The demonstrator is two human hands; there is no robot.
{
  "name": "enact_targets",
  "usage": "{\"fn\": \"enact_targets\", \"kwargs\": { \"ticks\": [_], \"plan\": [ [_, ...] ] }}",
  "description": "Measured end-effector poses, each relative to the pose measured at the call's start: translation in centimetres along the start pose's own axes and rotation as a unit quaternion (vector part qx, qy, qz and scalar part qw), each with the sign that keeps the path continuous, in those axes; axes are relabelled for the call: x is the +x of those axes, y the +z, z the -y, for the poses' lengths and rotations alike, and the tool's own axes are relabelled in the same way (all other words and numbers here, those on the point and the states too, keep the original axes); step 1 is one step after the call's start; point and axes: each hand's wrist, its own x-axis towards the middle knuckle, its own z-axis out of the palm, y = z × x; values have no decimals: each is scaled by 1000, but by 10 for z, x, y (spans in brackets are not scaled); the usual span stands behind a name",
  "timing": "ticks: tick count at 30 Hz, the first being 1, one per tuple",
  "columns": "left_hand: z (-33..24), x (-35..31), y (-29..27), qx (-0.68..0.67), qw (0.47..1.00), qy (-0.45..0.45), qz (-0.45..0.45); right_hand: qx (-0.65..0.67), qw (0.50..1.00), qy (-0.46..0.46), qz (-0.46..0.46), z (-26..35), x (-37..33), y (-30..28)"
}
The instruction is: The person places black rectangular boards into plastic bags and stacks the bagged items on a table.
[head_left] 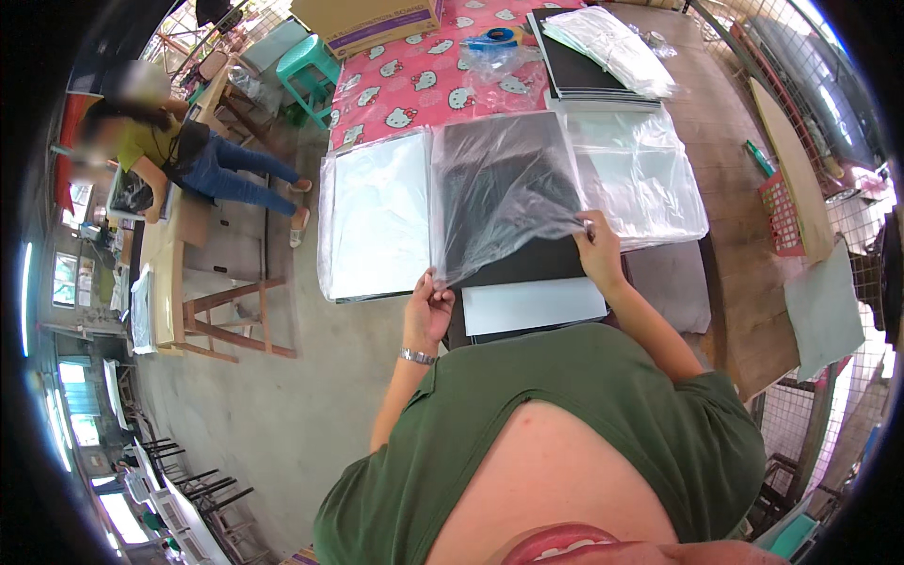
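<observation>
A clear plastic bag (504,231) lies over a black board (508,169) at the middle of the table, its near edge bunched and lifted. My left hand (430,306) pinches the bag's near left corner. With the fingers closed, my right hand (597,247) grips its near right edge. Below the bag, the board's bare black near part shows between my hands. A white sheet (537,306) lies on a dark one nearest my body. Left of the bag is a stack of white sheets in plastic (381,217). To the right lie more clear plastic bags (640,179).
A pink patterned cloth (400,85) covers the far table, with a cardboard box (381,26) and a blue tape roll (496,38). Black boards with plastic (603,56) are stacked far right. A red basket (782,217) stands rightward. Another person (179,146) works at a left table, near a green stool (308,75).
</observation>
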Motion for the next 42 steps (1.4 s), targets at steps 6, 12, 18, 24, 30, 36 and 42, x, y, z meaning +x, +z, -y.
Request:
{"fn": "enact_targets", "kwargs": {
  "ticks": [6,12,18,24,30,36,42],
  "plan": [
    [10,-62,-39,97,993,-55,-31,-37,997,-75,-3,-25,-71,-40],
    [28,-82,-80,268,956,-80,-87,-29,997,-56,46,-40,-127,-59],
    [16,-81,-82,282,952,-28,-113,39,986,-47,152,-33,-113,-27],
    [-65,-28,-39,337,866,275,-247,103,947,-181,244,40,-37,76],
    [-146,27,-100,361,818,269,-357,130,876,-188,425,73,-19,112],
    [-158,52,-123,347,823,259,-368,-5,986,-163,-30,-43,44,-16],
    [-151,65,-121,425,767,270,-397,-213,966,-105,105,-106,39,-72]
  ]
}}
